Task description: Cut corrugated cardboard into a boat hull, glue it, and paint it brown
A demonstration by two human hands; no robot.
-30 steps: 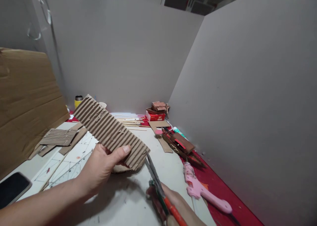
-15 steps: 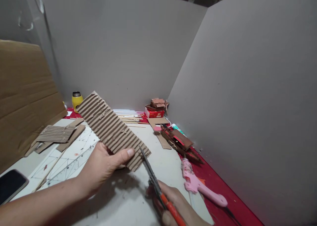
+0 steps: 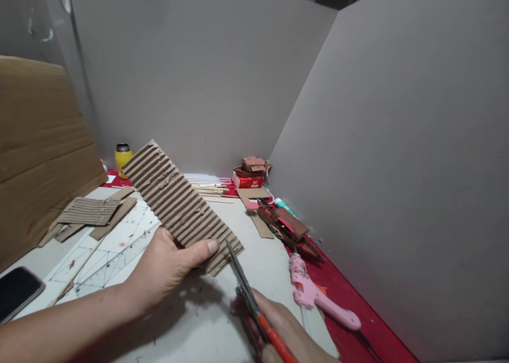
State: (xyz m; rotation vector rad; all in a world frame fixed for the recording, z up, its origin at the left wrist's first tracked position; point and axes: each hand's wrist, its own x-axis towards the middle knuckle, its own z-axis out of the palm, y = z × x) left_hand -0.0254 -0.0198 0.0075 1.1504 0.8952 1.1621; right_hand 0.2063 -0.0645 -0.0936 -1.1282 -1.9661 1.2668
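Observation:
A strip of corrugated cardboard [image 3: 175, 198], its ridges bare, is held slantwise above the table. My left hand [image 3: 170, 262] grips its lower edge, thumb on the ridged face and fingers hidden behind. In my right hand [image 3: 278, 326] is a pair of scissors [image 3: 246, 288] with an orange-red handle. The blade tips reach the strip's near right end, one blade lying over the ridged face. My right fingers are partly hidden beneath the handles.
Cardboard pieces [image 3: 91, 212] and drawn-on paper [image 3: 127, 246] lie left, beside a phone [image 3: 19, 294]. A pink glue gun [image 3: 318, 294] and a brown model boat [image 3: 292, 230] are right. Thin sticks [image 3: 214, 190] and a yellow bottle [image 3: 123, 158] stand at the back. Grey walls enclose the table.
Both hands stay nearly in place. The cardboard strip has tilted slightly, its far end a little higher and further left. The view has shifted slightly.

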